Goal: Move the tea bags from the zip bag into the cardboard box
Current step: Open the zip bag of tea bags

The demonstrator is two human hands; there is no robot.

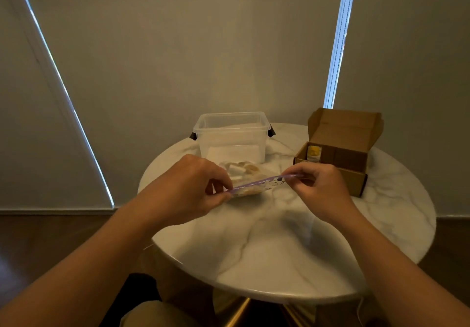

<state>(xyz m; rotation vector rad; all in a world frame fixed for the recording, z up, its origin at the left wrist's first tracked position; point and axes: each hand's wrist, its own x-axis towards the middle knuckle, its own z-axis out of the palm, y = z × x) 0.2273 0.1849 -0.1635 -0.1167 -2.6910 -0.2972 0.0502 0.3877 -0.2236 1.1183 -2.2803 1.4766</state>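
A clear zip bag [250, 179] with a purple zip strip lies on the round marble table [279, 237], holding several pale tea bags [244, 170]. My left hand [195, 186] pinches the left end of the strip. The strip's right end is pinched by my right hand [315, 186]. Between the two hands the strip is stretched taut. To the right stands the brown cardboard box [338, 158] with its lid raised. A yellow-and-white packet [314, 152] stands in its left corner.
A clear plastic tub [231, 136] with black side clips stands at the back of the table, behind the bag. Closed blinds fill the wall beyond. The table's front edge curves close to my knees.
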